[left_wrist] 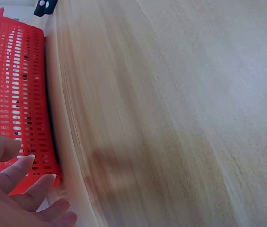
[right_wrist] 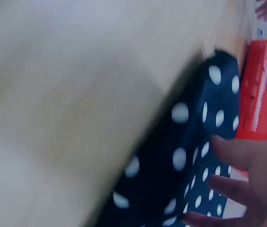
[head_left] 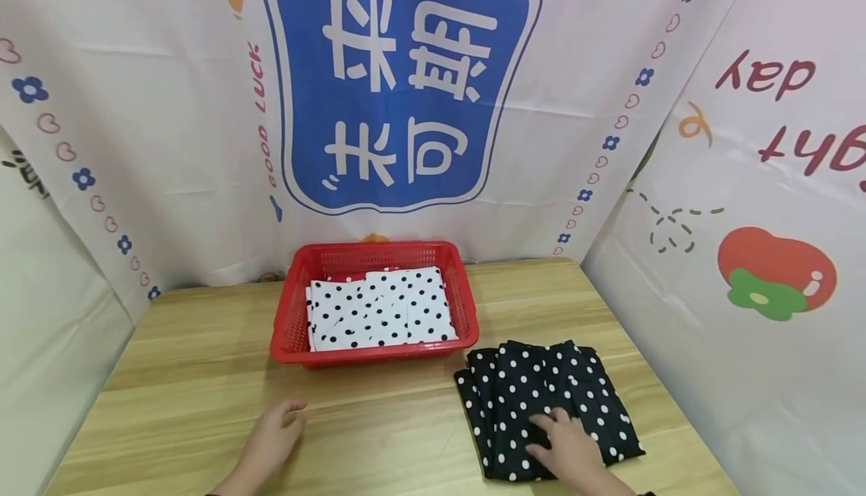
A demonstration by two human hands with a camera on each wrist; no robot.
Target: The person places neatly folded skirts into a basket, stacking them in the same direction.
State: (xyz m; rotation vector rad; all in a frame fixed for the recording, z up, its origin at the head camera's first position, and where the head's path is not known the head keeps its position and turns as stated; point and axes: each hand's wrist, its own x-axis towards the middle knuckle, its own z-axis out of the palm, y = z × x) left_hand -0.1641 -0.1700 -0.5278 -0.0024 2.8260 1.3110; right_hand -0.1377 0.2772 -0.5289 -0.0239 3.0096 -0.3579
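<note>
A folded black cloth with white polka dots (head_left: 521, 383) lies at the right of the table. Over its near part is my right hand (head_left: 571, 447), fingers spread and loosely bent; whether the fingertips touch the fabric I cannot tell. The right wrist view shows the same dotted cloth (right_wrist: 171, 156) beside the thumb and fingers. My left hand (head_left: 274, 436) hovers left of centre, holding nothing, its fingers relaxed. In the left wrist view that hand (left_wrist: 20, 189) appears in front of the red basket (left_wrist: 17, 85).
A red plastic basket (head_left: 291, 331) stands at the back of the wooden table (head_left: 379, 421). Inside it lies folded white cloth with black dots (head_left: 386, 308), with a bit of red dotted cloth behind. Printed white curtains (head_left: 203, 128) hang behind and at both sides.
</note>
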